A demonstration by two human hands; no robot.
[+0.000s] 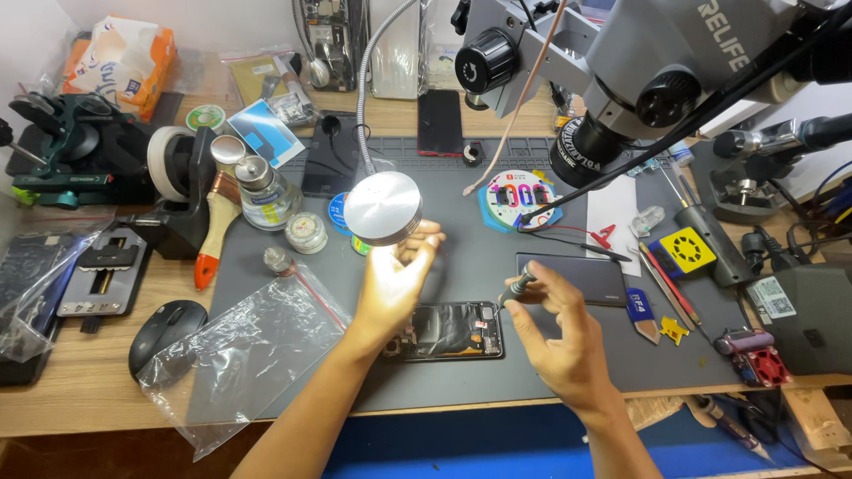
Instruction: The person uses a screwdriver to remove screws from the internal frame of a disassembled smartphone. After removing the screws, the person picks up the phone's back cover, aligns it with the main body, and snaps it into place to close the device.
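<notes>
I've got one opened phone (448,330) lying flat on the grey mat (568,355), long axis running left to right — just below and between both hands. My left hand (395,284) is curled loosely at the round lamp head (382,208); whether it actually grips it, I cannot tell. My right hand (559,333) pinches one small screwdriver (519,286), tip angled down-left toward the phone's right end — the nearer hand. One plastic bag (244,355) lies left.

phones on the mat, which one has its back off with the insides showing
The opened phone lying under the left hand, with bare circuitry. The dark phone beside the right hand and the one at the mat's far edge are closed.
</notes>
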